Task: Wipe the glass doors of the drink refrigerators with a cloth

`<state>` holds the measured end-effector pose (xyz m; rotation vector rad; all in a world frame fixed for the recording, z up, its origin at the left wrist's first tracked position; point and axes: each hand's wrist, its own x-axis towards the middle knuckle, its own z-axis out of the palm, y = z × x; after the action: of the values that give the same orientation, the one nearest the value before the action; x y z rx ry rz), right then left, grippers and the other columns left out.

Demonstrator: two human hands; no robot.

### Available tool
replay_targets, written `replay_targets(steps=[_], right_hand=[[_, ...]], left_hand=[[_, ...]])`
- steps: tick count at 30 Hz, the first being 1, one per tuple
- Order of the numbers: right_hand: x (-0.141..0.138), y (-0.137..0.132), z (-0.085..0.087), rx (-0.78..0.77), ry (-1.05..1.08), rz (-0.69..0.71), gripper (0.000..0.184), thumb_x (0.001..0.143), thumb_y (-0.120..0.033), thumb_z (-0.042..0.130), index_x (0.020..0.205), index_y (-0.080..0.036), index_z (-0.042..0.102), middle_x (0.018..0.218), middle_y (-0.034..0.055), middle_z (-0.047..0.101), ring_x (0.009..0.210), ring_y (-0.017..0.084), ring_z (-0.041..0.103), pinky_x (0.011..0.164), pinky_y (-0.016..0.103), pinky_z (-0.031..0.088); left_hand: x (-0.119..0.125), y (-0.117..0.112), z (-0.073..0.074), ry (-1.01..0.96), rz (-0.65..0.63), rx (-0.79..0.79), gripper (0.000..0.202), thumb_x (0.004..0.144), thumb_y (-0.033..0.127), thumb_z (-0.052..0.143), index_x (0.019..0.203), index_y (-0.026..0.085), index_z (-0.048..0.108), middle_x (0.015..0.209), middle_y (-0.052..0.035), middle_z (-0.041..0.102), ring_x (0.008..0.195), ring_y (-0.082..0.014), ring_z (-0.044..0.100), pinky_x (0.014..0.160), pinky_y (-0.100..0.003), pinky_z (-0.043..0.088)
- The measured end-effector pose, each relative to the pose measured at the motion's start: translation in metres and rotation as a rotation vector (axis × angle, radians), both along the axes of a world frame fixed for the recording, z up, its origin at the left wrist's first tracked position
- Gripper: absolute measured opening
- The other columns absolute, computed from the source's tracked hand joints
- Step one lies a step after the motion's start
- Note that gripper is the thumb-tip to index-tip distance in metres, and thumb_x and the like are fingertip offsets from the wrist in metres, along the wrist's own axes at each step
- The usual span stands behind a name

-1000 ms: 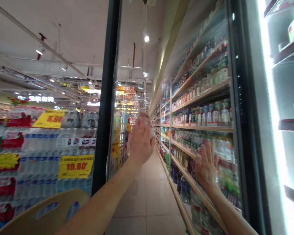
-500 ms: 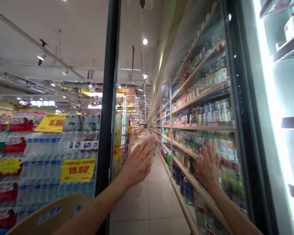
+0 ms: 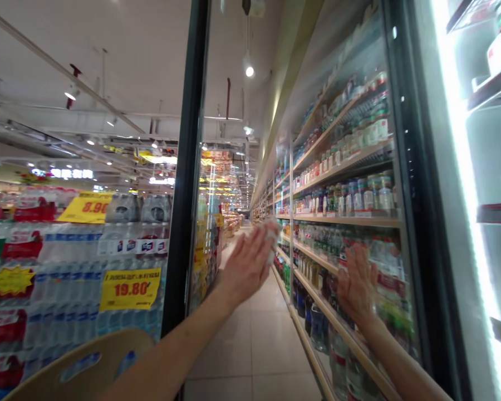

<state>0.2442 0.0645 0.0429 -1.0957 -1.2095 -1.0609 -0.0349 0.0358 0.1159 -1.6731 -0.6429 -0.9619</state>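
My left hand (image 3: 247, 267) reaches up to a glass door (image 3: 229, 340) with its fingers stretched over a crumpled, pale cloth (image 3: 272, 236). The cloth is pressed between the fingers and the glass, mostly hidden and slightly blurred. To the right, my right hand (image 3: 357, 284) is raised flat toward the same pane, fingers up, with nothing in it. Whether its palm touches the glass I cannot tell. A dark door frame (image 3: 186, 167) runs upright left of my hands. Shelves of bottles and cans (image 3: 359, 195) show in the pane behind the right hand.
Stacked packs of bottled water (image 3: 70, 273) with yellow price signs (image 3: 130, 288) stand at left. A beige panel with oval hand holes (image 3: 129, 337) is low in front of them. At far right are a lit cooler interior (image 3: 495, 161) and its shelf edges. A tiled floor (image 3: 229, 365) shows through the glass.
My left hand has slid the cloth a little to the right and upward on the glass. My right hand stays in nearly the same place.
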Motion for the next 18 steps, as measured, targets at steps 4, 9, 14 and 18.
replay_targets(steps=[4,9,14,18], right_hand=[[0.001,-0.001,0.0,0.007,-0.011,-0.005,0.058,0.09,-0.026,0.035,0.145,-0.023,0.017,0.148,0.0132,0.03,0.138,0.028,0.025,0.106,0.056,0.026],[-0.001,-0.002,0.002,0.002,-0.099,-0.007,0.06,0.09,-0.024,0.036,0.146,-0.024,0.015,0.147,0.0135,0.033,0.137,0.027,0.028,0.108,0.054,0.024],[-0.004,-0.009,0.007,0.023,-0.141,0.045,0.059,0.09,-0.023,0.036,0.145,-0.025,0.015,0.147,0.0122,0.033,0.137,0.026,0.027,0.108,0.055,0.023],[-0.009,-0.015,0.014,0.027,-0.166,0.094,0.059,0.089,-0.022,0.036,0.145,-0.026,0.017,0.148,0.0105,0.031,0.138,0.026,0.026,0.109,0.055,0.023]], left_hand=[[0.001,-0.001,0.024,-0.247,0.031,-0.021,0.053,0.086,0.026,0.042,0.136,0.01,0.036,0.147,-0.0152,0.031,0.139,-0.0273,0.017,0.112,-0.045,0.02],[0.02,-0.003,0.016,0.269,0.009,0.012,0.047,0.088,0.028,0.039,0.134,0.016,0.04,0.145,-0.0056,0.037,0.137,-0.0212,0.026,0.112,-0.038,0.02],[0.024,0.001,0.043,-0.194,0.093,0.028,0.048,0.087,0.028,0.043,0.131,0.009,0.043,0.144,-0.0154,0.036,0.135,-0.0286,0.029,0.109,-0.044,0.026],[0.033,0.002,0.031,0.271,0.014,0.102,0.045,0.088,0.027,0.04,0.132,0.015,0.043,0.144,-0.0087,0.038,0.135,-0.0224,0.031,0.11,-0.038,0.024]])
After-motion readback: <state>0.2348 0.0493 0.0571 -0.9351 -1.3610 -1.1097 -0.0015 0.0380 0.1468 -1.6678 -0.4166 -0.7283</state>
